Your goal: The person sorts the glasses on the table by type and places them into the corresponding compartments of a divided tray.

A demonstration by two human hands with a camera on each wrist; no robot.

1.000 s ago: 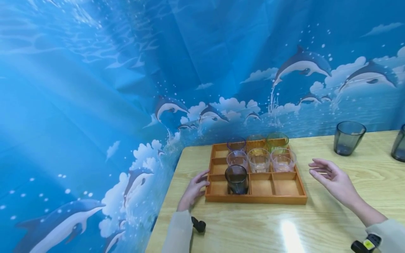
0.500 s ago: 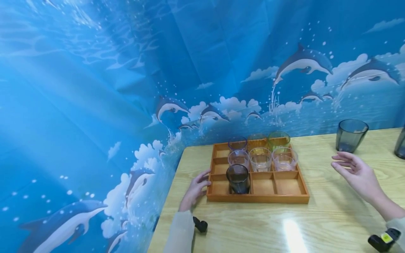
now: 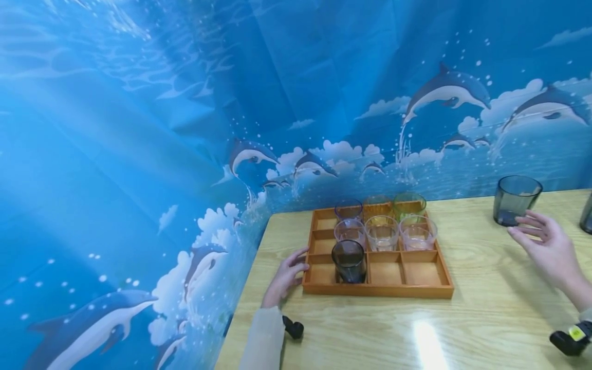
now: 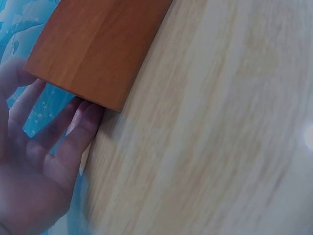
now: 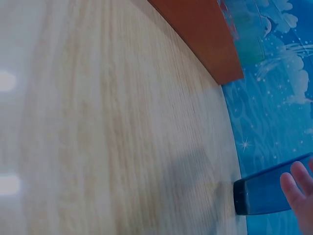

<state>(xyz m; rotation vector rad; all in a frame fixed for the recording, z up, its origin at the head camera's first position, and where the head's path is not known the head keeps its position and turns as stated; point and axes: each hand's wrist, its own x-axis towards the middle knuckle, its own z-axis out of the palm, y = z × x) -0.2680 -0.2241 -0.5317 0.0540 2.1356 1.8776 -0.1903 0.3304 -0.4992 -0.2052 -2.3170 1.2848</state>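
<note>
Both hands open: left hand [image 3: 284,276] touching tray [image 3: 376,291]; right hand [image 3: 548,246] near smoky cup [image 3: 514,200].

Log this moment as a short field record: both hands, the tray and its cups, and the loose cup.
left hand: open, fingers against the wooden tray's left wall
right hand: open, beside the grey cup, no grip
wooden tray: on the table, compartmented
cups in tray: seven, upright; dark cup in front row
grey cup: upright on the table, outside the tray
</note>
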